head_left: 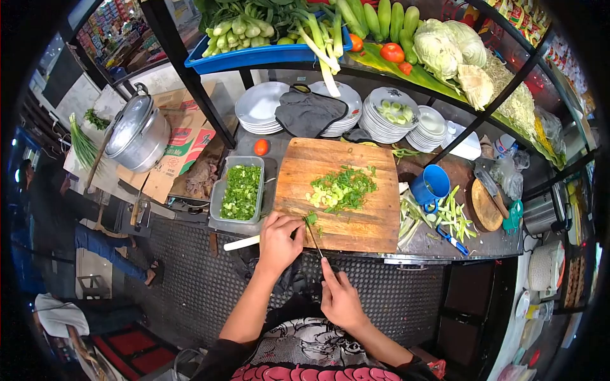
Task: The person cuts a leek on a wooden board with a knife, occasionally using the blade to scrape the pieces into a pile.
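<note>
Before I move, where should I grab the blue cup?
Probably by its handle, coming from the near side: the handle sticks out from the blue cup toward you. Your right hand looks closer, but it holds the knife, so put that down first.

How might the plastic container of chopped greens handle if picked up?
The plastic container likely feels light, being filled with loose chopped greens. It looks thin-walled, so may flex when gripped. With no lid on, chopped greens could spill if tipped.
</note>
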`<state>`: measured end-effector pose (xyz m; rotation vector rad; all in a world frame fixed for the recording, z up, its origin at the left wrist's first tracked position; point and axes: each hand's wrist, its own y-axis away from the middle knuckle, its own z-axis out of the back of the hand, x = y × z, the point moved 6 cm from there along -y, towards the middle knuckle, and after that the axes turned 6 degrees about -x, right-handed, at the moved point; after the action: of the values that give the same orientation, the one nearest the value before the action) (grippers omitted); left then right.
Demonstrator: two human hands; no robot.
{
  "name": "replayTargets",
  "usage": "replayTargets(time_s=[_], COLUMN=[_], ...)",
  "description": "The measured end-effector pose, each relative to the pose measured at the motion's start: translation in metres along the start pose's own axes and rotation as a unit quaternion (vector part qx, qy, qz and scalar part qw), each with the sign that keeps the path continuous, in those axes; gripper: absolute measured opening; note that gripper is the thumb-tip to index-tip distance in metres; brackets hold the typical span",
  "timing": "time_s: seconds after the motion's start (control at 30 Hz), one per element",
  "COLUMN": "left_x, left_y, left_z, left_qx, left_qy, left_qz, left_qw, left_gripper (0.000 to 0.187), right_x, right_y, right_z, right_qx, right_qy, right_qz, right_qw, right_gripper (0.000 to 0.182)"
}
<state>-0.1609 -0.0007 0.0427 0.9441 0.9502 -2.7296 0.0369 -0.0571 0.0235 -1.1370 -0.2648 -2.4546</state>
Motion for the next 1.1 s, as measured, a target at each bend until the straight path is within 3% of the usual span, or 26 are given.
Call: replayTargets(time_s=[0.33,0.67,0.9,1.0,1.1], left_x=[-0.003,0.008,-0.014,0.004,0.006], left_y=[0.004,0.009,0.002,0.011,0.012], left_z=[-0.001,-0.006,0.02,0.019,0.023], left_qx=[-0.024,-0.017,0.004,0.033,0.015], left_qy=[-0.01,0.008,-0.068,-0.03,-0.008], left_qz=[-0.006,0.013,-0.013,0.046,0.037], left_qw=[1.0,1.0,0.998,0.998,0.999], left_gripper=[0.009,0.009,0.016,0.02,0.024], right_x=[0.011,-0.008,-0.017,-0.02,-0.012], right_y=[-0.021,0.044,0.022,0.007,-0.001], right_z=[-0.017,0.028,0.01,0.015,0.017], right_qx=[0.015,-0.017,-0.041,-0.05,-0.029], right_qy=[0.091,-0.014,-0.001,-0.007,-0.022], right_qz=[0.023,0.025,0.025,0.015,0.042], right_qw=[0.996,0.999,0.999,0.999,0.998], right_gripper=[0.086,0.069,0.069,0.071,0.069])
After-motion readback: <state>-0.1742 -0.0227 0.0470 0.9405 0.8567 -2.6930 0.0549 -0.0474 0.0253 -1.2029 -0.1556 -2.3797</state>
